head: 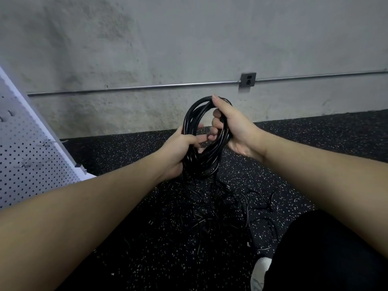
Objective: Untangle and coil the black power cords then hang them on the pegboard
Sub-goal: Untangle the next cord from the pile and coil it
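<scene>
A coil of black power cord [190, 114] stands upright between my hands in the middle of the head view. My left hand [178, 150] grips the coil's lower left side, fingers curled round the strands. At the upper right side, my right hand [231, 129] holds the coil with thumb on top and fingers wrapped through the loop. A tangle of more black cords [220, 206] lies on the floor below, hard to make out against the dark surface. The white pegboard [25, 156] leans at the left edge with metal hooks [45, 142] sticking out.
A grey concrete wall fills the background, with a metal conduit [147, 87] and an outlet box [247, 79] on it. Underfoot is black speckled rubber floor [126, 238]. My dark trouser leg [325, 259] and a pale shoe [260, 271] sit at the lower right.
</scene>
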{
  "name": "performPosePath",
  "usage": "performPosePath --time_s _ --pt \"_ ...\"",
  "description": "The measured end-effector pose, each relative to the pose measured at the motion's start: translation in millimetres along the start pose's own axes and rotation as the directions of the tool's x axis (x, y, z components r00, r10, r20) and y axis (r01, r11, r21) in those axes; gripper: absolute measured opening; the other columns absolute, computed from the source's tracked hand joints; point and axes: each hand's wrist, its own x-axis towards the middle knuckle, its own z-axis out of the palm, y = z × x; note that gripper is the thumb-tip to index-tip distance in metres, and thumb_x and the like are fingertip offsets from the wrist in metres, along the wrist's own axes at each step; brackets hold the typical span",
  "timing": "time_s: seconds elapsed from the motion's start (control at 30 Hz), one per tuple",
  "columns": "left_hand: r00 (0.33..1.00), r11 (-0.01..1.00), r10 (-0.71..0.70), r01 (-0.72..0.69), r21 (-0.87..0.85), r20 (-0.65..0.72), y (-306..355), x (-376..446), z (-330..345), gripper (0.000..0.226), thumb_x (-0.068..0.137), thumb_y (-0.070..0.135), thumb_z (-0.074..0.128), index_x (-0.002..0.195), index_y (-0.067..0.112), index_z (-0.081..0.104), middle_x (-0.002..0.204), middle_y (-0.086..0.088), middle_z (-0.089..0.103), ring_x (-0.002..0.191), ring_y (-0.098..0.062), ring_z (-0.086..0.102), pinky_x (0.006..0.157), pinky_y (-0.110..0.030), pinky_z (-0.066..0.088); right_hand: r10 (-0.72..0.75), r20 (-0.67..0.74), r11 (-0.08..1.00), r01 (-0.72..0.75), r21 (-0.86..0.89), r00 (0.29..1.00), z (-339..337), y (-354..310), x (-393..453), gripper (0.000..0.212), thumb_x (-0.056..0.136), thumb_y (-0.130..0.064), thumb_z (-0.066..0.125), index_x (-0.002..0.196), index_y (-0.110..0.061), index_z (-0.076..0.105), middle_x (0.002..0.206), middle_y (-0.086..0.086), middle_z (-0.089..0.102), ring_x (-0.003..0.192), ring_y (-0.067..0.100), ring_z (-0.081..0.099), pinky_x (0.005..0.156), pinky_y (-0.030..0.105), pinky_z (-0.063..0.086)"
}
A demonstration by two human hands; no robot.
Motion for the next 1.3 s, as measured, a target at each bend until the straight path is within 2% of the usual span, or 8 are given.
performPosePath --time_s 0.3,0.4,0.53,0.77,0.9,1.0,1.13,1.3 --pt "0.985 0.984 -0.148 0.137 0.116 0.088 8 -2 -5 0.040 0.085 -0.010 0.037 0.106 0.022 0.051 0.107 -0.012 0.076 0.087 -0.031 0.070 0.072 -0.035 0.053 -0.180 -0.222 0.845 0.035 -0.534 0.958 -17 11 14 0.067 0.083 -0.084 0.047 0.067 -0.021 0.065 0.067 -0.007 0.066 0.071 0.017 0.062 0.094 0.041 0.048" --pt "0.954 0.976 -0.211 0.192 0.106 0.213 11 -3 -3 0.057 0.087 -0.006 0.037 0.131 0.009 0.004 0.124 -0.022 0.070 0.124 -0.040 0.061 0.094 -0.043 0.050 -0.164 -0.200 0.916 0.074 -0.395 0.966 -18 11 13 0.060 0.085 -0.078 0.053 0.076 -0.020 0.063 0.072 -0.007 0.063 0.067 0.015 0.060 0.079 0.039 0.054" --pt "0.907 0.971 -0.206 0.144 0.189 0.368 16 -9 3 0.019 0.074 -0.001 0.048 0.081 0.016 0.050 0.123 -0.030 0.067 0.115 -0.040 0.066 0.087 -0.040 0.058 -0.135 -0.121 0.969 0.105 -0.224 0.983 -11 12 11 0.059 0.088 -0.075 0.055 0.067 -0.020 0.052 0.075 0.010 0.058 0.050 0.016 0.057 0.039 0.022 0.044" --pt "0.907 0.992 -0.089 0.044 0.116 0.412 3 -5 -1 0.013 0.070 0.000 0.043 0.073 0.012 0.045 0.084 -0.011 0.057 0.073 -0.026 0.058 0.098 -0.061 0.051 -0.135 0.002 0.959 0.131 -0.250 0.991 -1 6 5 0.064 0.092 -0.078 0.041 0.067 -0.020 0.055 0.067 0.007 0.058 0.048 0.017 0.053 0.040 0.022 0.042" --pt "0.950 1.000 0.012 -0.020 0.023 0.311 13 -7 -7 0.019 0.079 -0.003 0.039 0.073 0.014 0.043 0.077 -0.006 0.053 0.069 -0.021 0.053 0.070 -0.042 0.060 0.139 0.233 0.941 -0.055 -0.335 0.962 -5 20 -1 0.091 0.090 -0.086 0.020 0.121 -0.009 0.058 0.082 0.013 0.055 0.072 0.025 0.053 0.072 0.037 0.053" --pt "0.984 0.987 0.147 -0.139 -0.084 0.096 23 0 -17 0.024 0.084 -0.003 0.040 0.075 0.017 0.048 0.079 -0.006 0.054 0.068 -0.020 0.055 0.079 -0.042 0.057 0.426 0.294 0.793 -0.197 -0.577 0.856 -8 27 -9 0.072 0.094 -0.077 0.034 0.130 -0.018 0.052 0.102 0.020 0.071 0.101 0.036 0.066 0.099 0.048 0.051" --pt "0.969 0.969 0.211 -0.224 -0.102 -0.128 28 4 -31 0.025 0.095 0.000 0.048 0.084 0.019 0.060 0.077 -0.004 0.056 0.062 -0.016 0.056 0.070 -0.038 0.059 0.471 0.271 0.756 -0.226 -0.615 0.839 -5 19 -12 0.026 0.106 -0.035 0.051 0.091 -0.014 0.053 0.061 0.001 0.047 0.066 0.020 0.062 0.080 0.032 0.060" --pt "0.938 0.961 0.268 -0.245 0.128 -0.220 30 7 -37 0.021 0.094 0.005 0.063 0.086 0.022 0.071 0.090 -0.004 0.068 0.063 -0.013 0.058 0.063 -0.031 0.051 0.460 0.211 0.547 -0.088 -0.833 0.862 -3 22 -12 0.024 0.105 -0.039 0.053 0.100 -0.016 0.052 0.069 -0.002 0.057 0.051 0.011 0.047 0.047 0.019 0.044"
